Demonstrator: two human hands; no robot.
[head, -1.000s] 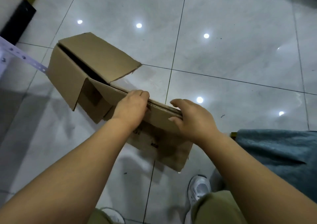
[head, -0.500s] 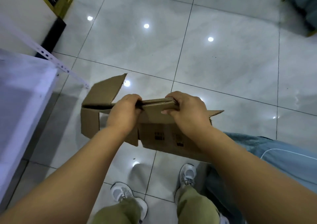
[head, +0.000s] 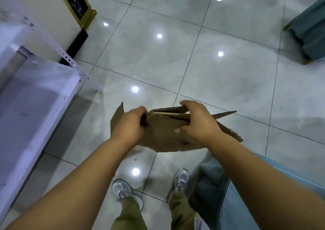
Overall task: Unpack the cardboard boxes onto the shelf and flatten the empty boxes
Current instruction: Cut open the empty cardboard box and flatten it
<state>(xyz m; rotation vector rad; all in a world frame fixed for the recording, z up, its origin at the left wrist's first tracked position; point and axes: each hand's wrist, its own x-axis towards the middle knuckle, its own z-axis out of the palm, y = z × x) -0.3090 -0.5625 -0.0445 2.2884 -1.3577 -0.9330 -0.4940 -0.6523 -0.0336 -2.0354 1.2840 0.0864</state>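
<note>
Head view: a brown corrugated cardboard box (head: pixel 168 133), collapsed almost flat, is held in the air above the glossy grey tiled floor (head: pixel 211 75), in front of the person's body and over the grey sneakers (head: pixel 121 189). The left hand (head: pixel 129 126) is curled round the left end of the folded top edge, with its grip closed on the cardboard; the right hand (head: pixel 197 122) is wrapped over the right part of the same edge, fingers over the far side and thumb pressed on the near panel, so both grips are closed on the box. Loose flaps stick out to the left behind the left hand and to the right beyond the right hand. The white metal shelf (head: pixel 35 96) with perforated uprights stands at the left, apart from the box. A pale blue cloth-covered object (head: pixel 237 194) lies at the lower right. The box is judged to be light and empty, stiff across its panels but ready to bend along its creases; the layered edges may spring open if released, and the worn surface is unlikely to be slippery. It is best held along the doubled fold line, where the layers are pinched together, rather than by a single loose flap, which could tear or fold away.
</note>
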